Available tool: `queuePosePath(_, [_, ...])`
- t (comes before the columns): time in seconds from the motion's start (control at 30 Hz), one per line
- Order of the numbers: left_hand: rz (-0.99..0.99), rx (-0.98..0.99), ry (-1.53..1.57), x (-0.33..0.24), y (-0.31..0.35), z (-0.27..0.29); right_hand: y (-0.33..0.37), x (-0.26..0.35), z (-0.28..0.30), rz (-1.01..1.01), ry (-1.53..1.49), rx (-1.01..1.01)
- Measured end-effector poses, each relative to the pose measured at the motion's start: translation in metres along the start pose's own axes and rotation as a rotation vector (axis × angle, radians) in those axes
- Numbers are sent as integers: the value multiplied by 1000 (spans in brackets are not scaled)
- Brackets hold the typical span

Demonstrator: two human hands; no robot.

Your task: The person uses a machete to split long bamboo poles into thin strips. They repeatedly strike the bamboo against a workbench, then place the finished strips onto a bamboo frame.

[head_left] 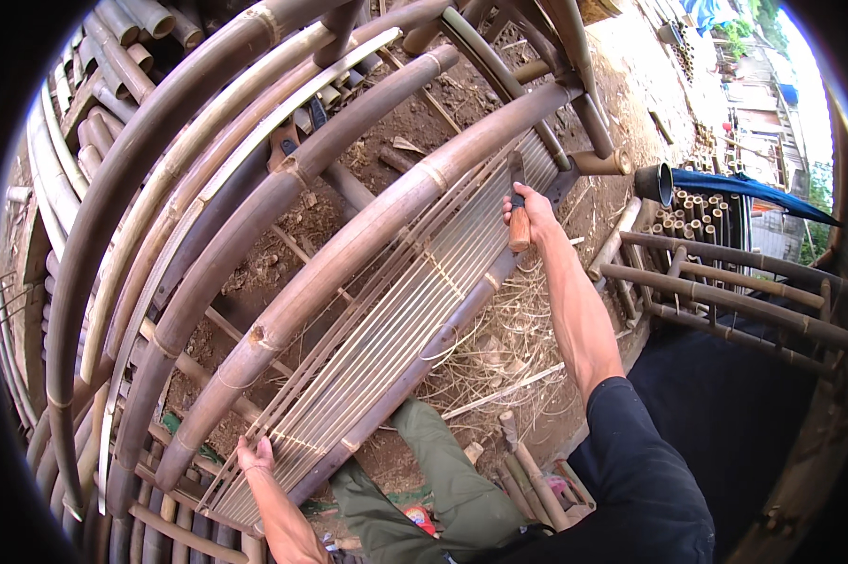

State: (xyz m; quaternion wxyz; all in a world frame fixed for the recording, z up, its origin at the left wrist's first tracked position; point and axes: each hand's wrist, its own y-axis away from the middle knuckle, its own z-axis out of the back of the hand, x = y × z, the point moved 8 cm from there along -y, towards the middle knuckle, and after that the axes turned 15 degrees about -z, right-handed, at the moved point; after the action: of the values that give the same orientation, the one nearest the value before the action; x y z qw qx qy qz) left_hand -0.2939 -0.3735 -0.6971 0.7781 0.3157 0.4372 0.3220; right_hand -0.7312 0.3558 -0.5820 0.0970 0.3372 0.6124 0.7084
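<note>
My right hand (531, 209) is closed round the wooden handle of a knife (519, 230), over the far right end of a bamboo seat. The dark blade points away from me. At the near left end, my left hand (256, 457) closes on the edge of a thin bamboo slat (283, 399), its fingertips partly hidden. Several long slats run side by side between my hands, with pale cross bindings (443, 275) over them. A thick bamboo pole (396, 409) borders the slats on my side, and a curved pole (363, 230) arches over their far side.
More curved bamboo poles (175, 329) rise on the left. Cut bamboo lengths (114, 56) are stacked at the far left. Shavings (494, 352) litter the ground beside my legs. A bamboo frame (724, 282) and a bundle of bamboo pieces (692, 216) stand at the right.
</note>
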Motion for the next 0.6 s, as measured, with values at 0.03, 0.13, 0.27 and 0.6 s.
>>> queuePosePath(0.03, [0, -23, -38, 1, 2, -3, -7, 5, 1, -21, -87, 16])
queuePosePath(0.13, [-71, 202, -42, -1, -17, -3, -29, 19, -7, 53, 40, -43])
queuePosePath(0.27, [-63, 107, 5, 1, -18, -5, -35, 34, -8, 209, 574, -270])
queuePosePath(0.6, [-217, 12, 119, 13, -22, -9, -52, 38, 11, 56, -25, -17])
